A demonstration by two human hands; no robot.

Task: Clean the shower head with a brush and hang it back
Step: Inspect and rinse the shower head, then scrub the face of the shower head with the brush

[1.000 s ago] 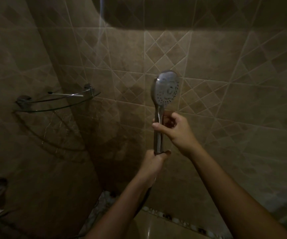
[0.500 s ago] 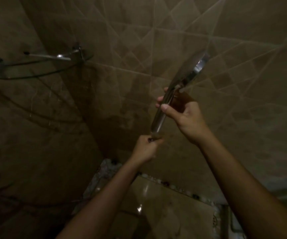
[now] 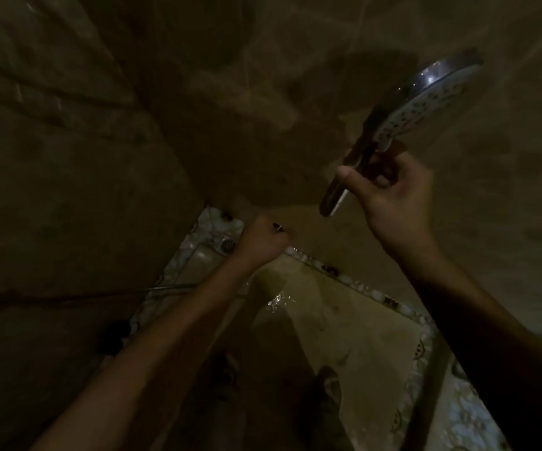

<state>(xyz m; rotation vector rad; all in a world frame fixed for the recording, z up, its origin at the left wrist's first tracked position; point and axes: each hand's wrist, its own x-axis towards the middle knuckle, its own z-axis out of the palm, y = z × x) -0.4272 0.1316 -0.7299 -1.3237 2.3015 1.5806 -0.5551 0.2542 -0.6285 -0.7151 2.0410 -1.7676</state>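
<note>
Dim brown wall tiles [image 3: 100, 157] meet a wet, pale floor [image 3: 344, 336]. At upper right the shower head [image 3: 426, 105] is held slanted, with the spray end up-right and the nozzles turned downward. Its handle is gripped by the right hand [image 3: 390, 196]. The left hand [image 3: 263, 242] is curled below, apart from the handle; whether it holds anything cannot be told.

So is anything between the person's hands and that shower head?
Nothing visible. The right hand grips the shower head by its handle. The left hand is a fist lower down, apart from it, with only open air between them. It is too dark to tell whether that fist holds anything.
</note>
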